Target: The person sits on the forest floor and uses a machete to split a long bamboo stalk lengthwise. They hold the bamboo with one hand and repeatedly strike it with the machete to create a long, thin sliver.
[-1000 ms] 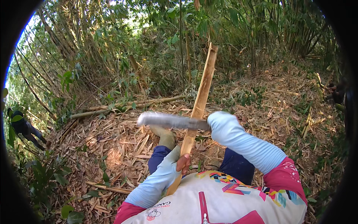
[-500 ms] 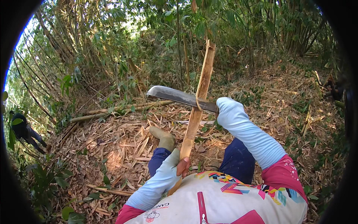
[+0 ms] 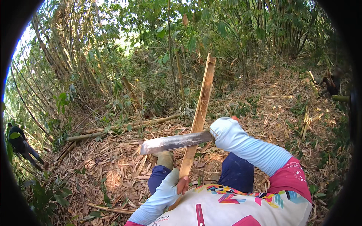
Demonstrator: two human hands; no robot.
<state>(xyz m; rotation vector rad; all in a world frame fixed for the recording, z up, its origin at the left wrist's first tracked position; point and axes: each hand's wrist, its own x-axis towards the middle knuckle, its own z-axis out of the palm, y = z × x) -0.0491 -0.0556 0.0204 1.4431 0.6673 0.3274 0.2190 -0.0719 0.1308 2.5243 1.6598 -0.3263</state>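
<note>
My left hand (image 3: 182,184), in a light blue sleeve, is closed round the lower part of a long split bamboo strip (image 3: 200,107). The strip stands slanted, leaning a little right at its top, its lower end running down against my shirt. My right hand (image 3: 223,130) grips the handle of a machete (image 3: 177,142); the sleeve hides most of the fingers. Its broad, dark steel blade points left and lies across the strip's lower half. A thin shaving (image 3: 206,125) shows beside the strip near the blade's base.
Dry leaves and bamboo chips cover the ground (image 3: 113,158). A bamboo pole (image 3: 124,127) lies beyond my boot (image 3: 164,159). Upright bamboo stems stand behind. A person in dark clothes (image 3: 23,145) is at the far left; a cut green stem (image 3: 340,98) shows at the right edge.
The machete has slid down the strip toward my left hand. The curled shaving that wrapped over the blade no longer shows there. My left hand keeps its hold on the strip.
</note>
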